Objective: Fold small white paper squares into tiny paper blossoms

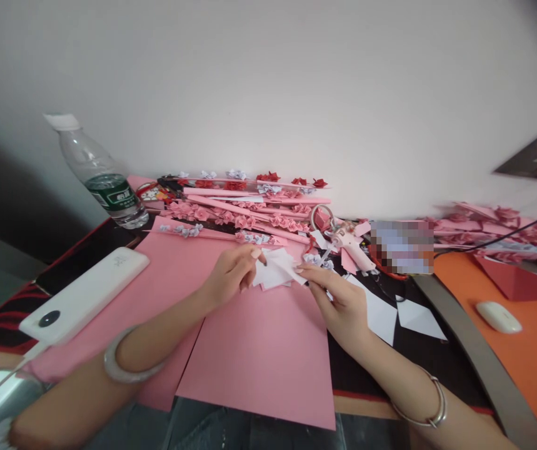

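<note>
Small white paper pieces (275, 265) lie in a loose, overlapping pile on a large pink sheet (268, 356). My right hand (341, 303) pinches the edge of one white piece of paper (296, 275) at the pile's right side. At the left edge of the pile, my left hand (233, 275) is closed with its fingers curled; what they hold, if anything, is hidden. Behind the hands lie folded paper flower stems (244, 215) in pink, with red and white blossoms. A pale pink glue gun (350, 244) rests beyond my right hand, near a tape roll (322, 217).
On the left stand a water bottle (109, 181) and a white power bank (85, 294) with a cable. White paper sheets (421, 317) lie at right. Farther right are a grey band (465, 350), an orange surface (526, 369) and a white earbud case (499, 317). The wall closes off the back.
</note>
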`<state>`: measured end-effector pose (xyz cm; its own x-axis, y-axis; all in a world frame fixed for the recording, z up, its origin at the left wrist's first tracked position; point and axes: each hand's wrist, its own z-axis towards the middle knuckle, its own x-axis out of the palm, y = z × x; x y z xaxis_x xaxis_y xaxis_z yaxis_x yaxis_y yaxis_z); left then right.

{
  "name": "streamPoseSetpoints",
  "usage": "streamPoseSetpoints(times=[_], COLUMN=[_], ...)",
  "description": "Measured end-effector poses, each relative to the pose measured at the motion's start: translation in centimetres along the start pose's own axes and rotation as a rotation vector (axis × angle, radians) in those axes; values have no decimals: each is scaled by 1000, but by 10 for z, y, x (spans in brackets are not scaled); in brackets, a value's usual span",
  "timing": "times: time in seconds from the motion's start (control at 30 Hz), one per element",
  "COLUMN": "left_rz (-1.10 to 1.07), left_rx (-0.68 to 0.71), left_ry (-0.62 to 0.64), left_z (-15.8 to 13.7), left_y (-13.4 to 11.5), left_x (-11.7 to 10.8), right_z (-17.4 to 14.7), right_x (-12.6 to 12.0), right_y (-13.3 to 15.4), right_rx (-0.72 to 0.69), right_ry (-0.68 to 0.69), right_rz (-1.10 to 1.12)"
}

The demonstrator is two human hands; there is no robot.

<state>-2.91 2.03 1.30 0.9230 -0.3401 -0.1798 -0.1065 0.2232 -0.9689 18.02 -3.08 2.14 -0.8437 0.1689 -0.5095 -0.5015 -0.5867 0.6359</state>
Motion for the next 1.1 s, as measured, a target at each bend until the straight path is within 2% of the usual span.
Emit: streamPoseSetpoints(times=[0.1,0.17,0.3,0.47,0.6,0.7,0.8,0.97,1.03,1.1], left_rz=[-225,-276,-225,-160,-182,-235,-317,-482,-547,-497], left_rx=[-88,-119,-127,-61,-47,-62,-90,-125,-120,-123], left_ry=[189,238,232,242,246,252,264,267,296,274], left_z=[1,2,2,1,0,0,0,0,0,0], left_y=[5,5,2,0,1,2,3,8,8,6], left_x=[4,6,9,11,12,12,9,5,5,7], right_z=[0,-1,-3,1,3,5,5,3,3,3], right_x=[2,2,2,2,3,4,4,2,1,0], right_y=[-2,-3,-2,-3,-4,-3,-4,-9,-9,-7], right_rx=[-53,-77,-74,151,336,421,452,430,398,374], right_ry=[71,113,162,45,136,168,126,108,119,114], right_rz=[31,41,83,192,278,462,627,755,747,632])
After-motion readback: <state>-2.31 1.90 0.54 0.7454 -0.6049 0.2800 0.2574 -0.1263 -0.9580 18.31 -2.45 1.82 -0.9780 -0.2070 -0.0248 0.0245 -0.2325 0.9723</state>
